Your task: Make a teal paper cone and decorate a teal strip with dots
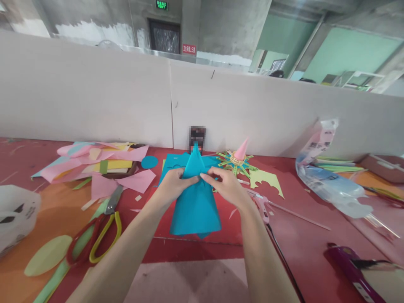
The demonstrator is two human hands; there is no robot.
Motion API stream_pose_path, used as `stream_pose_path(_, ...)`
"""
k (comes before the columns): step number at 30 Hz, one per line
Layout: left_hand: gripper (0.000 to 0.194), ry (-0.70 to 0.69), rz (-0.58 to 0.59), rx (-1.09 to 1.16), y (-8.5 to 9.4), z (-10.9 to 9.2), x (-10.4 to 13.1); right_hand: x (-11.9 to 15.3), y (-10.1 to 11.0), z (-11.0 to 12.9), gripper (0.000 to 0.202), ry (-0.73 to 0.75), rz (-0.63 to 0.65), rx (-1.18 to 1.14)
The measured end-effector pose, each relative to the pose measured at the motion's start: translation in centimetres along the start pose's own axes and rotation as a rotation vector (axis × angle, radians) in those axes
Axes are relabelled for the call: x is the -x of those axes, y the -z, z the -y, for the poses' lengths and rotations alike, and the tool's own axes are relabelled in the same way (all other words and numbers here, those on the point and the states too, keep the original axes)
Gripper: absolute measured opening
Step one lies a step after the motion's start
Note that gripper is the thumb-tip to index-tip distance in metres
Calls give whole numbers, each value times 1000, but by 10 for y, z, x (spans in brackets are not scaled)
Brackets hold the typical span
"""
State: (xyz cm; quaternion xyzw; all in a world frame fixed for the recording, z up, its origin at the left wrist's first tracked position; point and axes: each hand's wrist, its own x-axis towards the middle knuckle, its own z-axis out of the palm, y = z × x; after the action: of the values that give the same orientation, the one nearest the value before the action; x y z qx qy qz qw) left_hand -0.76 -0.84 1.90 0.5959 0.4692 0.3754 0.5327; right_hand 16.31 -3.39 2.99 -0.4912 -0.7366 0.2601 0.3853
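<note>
A folded sheet of blue paper [196, 210] stands between my hands, narrowing to a point at its far end and widening toward me. My left hand [173, 182] grips its left edge, with the thumb lying across the front. On the right side my right hand [222, 182] pinches the paper with thumb and fingertips near the middle. Behind it lie more blue paper pieces [172, 162] on a red board [232, 223]. Just past my right hand sits a pink paper cone [241, 150] on a round base with green and yellow spokes.
Scissors [110, 206] with red and yellow handles lie left, near pink paper scraps [139, 181] and a blue disc [149, 162]. At right are a pink glue gun [262, 208] with a cord, a plastic bag [328, 185] and a purple tool [350, 269]. A white partition [94, 97] closes the back.
</note>
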Motion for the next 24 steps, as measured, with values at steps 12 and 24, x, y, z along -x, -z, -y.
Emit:
stream_pose_path(12, 32, -30, 87, 6, 2, 2, 0, -3, -3, -4, 34, 3, -25, 49)
stream_pose_path(24, 37, -71, 102, 10, 8, 3, -3, -5, -3, -17, 34, -48, 30, -28)
